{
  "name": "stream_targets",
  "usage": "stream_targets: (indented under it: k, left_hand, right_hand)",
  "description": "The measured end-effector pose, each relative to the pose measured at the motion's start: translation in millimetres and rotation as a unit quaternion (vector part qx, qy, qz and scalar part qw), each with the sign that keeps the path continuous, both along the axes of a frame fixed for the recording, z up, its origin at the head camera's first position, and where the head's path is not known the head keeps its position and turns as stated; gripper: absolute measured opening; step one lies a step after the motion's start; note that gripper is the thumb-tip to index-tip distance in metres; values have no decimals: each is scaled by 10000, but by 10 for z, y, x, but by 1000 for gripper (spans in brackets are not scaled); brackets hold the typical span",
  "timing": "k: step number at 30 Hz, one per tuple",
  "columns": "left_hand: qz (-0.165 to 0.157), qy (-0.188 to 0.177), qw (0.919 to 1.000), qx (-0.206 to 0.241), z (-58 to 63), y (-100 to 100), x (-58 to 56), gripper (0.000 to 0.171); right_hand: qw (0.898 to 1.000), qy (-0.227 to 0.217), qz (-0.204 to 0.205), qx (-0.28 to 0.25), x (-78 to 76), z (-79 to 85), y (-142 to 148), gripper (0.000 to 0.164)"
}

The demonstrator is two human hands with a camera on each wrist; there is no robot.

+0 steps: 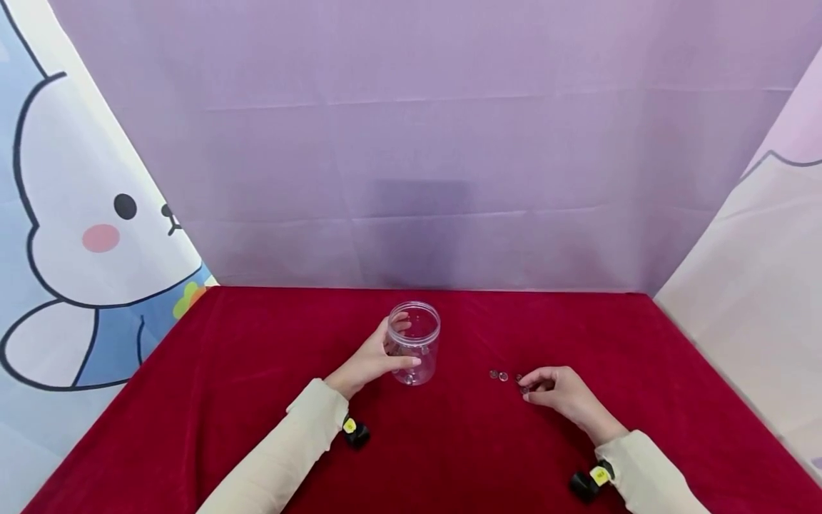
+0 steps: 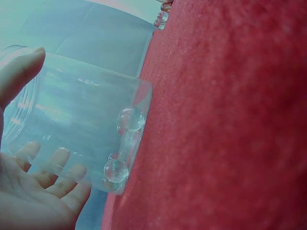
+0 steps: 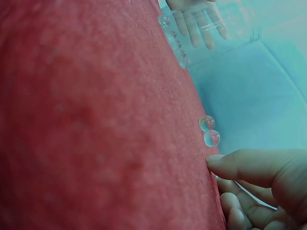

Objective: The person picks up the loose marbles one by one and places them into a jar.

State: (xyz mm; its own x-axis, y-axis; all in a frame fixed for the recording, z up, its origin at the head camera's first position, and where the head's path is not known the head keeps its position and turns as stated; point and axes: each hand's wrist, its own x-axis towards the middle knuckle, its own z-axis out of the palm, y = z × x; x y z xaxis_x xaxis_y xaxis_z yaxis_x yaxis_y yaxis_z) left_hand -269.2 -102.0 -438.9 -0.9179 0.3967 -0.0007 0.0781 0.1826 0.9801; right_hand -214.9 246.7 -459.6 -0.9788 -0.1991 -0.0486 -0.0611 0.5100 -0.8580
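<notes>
My left hand (image 1: 372, 360) grips a clear plastic jar (image 1: 427, 358) that stands upright, lidless, on the red cloth. Its thumb lies along the near side, the other fingers round the far side. Several clear glass marbles (image 2: 131, 119) rest on the jar's bottom in the left wrist view. Off to the right, my right hand (image 1: 565, 391) is low at the cloth, thumb and index finger pinching a small marble (image 1: 524, 390). The right wrist view hides that marble behind the thumb. Another marble (image 1: 519, 378) lies right at the index fingertip.
Two loose marbles (image 1: 503, 377) sit side by side on the red cloth (image 1: 449, 457), between the jar and my right hand. A lilac curtain (image 1: 417, 143) rises behind the table's back edge. Printed cloth panels (image 1: 77, 214) flank the table on both sides.
</notes>
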Motion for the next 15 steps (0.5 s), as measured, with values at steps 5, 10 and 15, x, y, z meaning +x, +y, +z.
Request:
stream_targets:
  k: [5,10,15]
  left_hand:
    - [45,-18,10000,31,3,3,3,85]
    - [-7,52,10000,12,8,2,-2,85]
    - [-25,6,10000,-31,10,2,7,83]
  right_hand:
    - [9999,54,84,-136,12,11,2,23]
    - [9997,12,23,-248,-8,6,9,23]
    - [9990,-33,99,-429,-2,1,23,26]
